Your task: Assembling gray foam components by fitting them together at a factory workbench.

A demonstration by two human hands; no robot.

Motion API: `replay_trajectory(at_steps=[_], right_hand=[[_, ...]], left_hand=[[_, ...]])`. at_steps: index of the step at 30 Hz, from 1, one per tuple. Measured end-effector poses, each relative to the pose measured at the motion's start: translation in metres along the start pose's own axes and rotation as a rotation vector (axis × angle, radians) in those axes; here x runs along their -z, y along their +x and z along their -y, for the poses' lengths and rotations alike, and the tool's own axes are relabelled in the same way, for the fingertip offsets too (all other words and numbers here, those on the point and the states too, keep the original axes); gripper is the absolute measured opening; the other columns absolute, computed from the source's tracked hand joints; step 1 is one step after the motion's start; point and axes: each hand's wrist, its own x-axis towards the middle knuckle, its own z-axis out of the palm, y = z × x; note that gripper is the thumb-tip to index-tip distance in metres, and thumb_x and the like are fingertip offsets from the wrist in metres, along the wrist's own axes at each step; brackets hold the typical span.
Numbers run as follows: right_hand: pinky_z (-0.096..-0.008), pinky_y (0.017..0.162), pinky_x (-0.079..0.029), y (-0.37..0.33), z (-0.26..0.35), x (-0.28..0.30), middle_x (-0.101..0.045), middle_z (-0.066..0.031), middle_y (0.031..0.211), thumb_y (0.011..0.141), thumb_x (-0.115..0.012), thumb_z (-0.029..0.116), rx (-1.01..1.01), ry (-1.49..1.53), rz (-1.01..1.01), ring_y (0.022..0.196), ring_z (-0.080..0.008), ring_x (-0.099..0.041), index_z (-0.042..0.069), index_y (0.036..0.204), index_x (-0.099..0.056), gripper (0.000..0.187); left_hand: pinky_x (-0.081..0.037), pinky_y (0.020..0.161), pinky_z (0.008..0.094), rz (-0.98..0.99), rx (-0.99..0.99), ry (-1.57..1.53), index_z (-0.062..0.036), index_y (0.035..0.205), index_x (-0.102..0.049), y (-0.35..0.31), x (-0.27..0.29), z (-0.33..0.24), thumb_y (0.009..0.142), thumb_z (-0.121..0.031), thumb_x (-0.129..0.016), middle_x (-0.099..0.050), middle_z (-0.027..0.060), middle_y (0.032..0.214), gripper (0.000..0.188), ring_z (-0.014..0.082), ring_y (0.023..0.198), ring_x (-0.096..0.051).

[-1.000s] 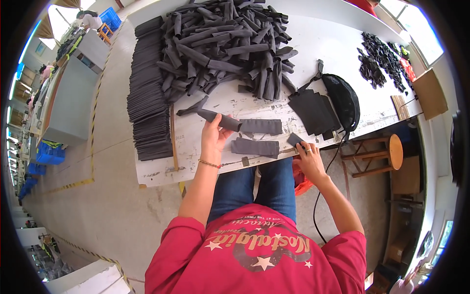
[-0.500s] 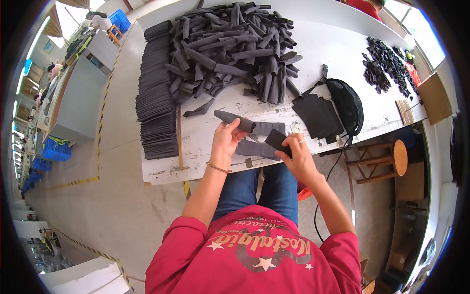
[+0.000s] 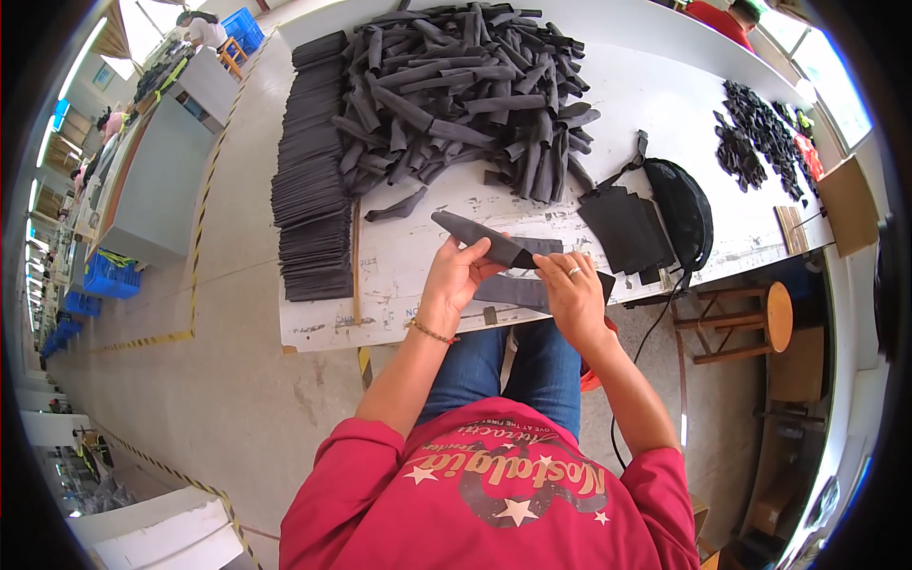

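My left hand (image 3: 458,280) is closed round a dark grey fabric tube (image 3: 472,234), thumb on top, its narrow end pointing up and left. At the tube's right end the fingertips of my right hand (image 3: 578,302) press together on its edge. A corner of a black flat piece (image 3: 606,284) shows past that hand's right side; the rest is hidden by the palm. Beneath both hands, flat grey fabric strips (image 3: 513,293) lie on the white table (image 3: 399,261). Just beyond my left hand is a single loose fabric tube (image 3: 397,205).
A large heap of dark fabric tubes (image 3: 465,85) lies at the back, beside a tall row of stacked flat pieces (image 3: 309,180). To the right are black panels (image 3: 622,228), a black pouch (image 3: 679,214) with a cord, and small dark pieces (image 3: 741,157). A wooden stool (image 3: 779,316) stands at right.
My right hand has moved up and left to the tube's end, turning the black piece mostly out of sight. The tube in my left hand has shifted slightly right.
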Motion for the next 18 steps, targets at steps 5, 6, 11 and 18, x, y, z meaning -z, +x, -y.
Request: replay_trajectory(at_steps=[5,6,11,18], right_hand=[[-0.0401,0.077,-0.045,0.007,0.006,0.0,-0.061,-0.0092,0.095,0.075,-0.072,0.004,0.05,-0.082,-0.048,0.083,-0.0262,-0.058,0.003,0.107,-0.064,0.033],[-0.0401,0.077,-0.045,0.008,0.008,-0.001,-0.061,-0.0092,0.095,0.075,-0.072,0.004,0.052,-0.082,-0.048,0.083,-0.0262,-0.058,0.003,0.107,-0.064,0.033],[-0.0423,0.084,-0.043,0.014,0.023,-0.01,-0.061,-0.0135,0.101,0.076,-0.074,0.009,-0.137,0.122,-0.069,0.093,-0.0334,-0.058,0.003,0.12,-0.055,0.048],[-0.0452,0.083,-0.045,-0.006,0.021,-0.013,-0.052,-0.0194,0.11,0.075,-0.071,0.002,-0.098,0.155,0.099,0.098,-0.0379,-0.053,0.001,0.115,-0.046,0.047]], left_hand=[[-0.059,0.082,0.0419,0.038,-0.047,-0.006,0.0004,0.131,-0.035,-0.01,-0.014,-0.001,0.091,0.0,-0.058,-0.061,0.0243,0.116,0.046,0.0315,0.098,-0.067],[-0.059,0.082,0.0419,0.039,-0.049,-0.008,0.0004,0.131,-0.035,-0.013,-0.017,0.0,0.091,0.0,-0.058,-0.061,0.0243,0.116,0.046,0.0315,0.098,-0.067],[-0.053,0.092,0.0381,0.075,-0.188,0.027,-0.001,0.144,-0.02,-0.029,-0.038,0.002,0.094,-0.007,-0.059,-0.059,0.0221,0.119,0.064,0.0287,0.111,-0.061],[-0.045,0.099,0.0414,0.231,-0.251,-0.064,-0.0028,0.11,-0.057,-0.011,-0.028,0.019,0.1,-0.026,-0.052,-0.067,0.016,0.101,0.026,0.0278,0.11,-0.06]])
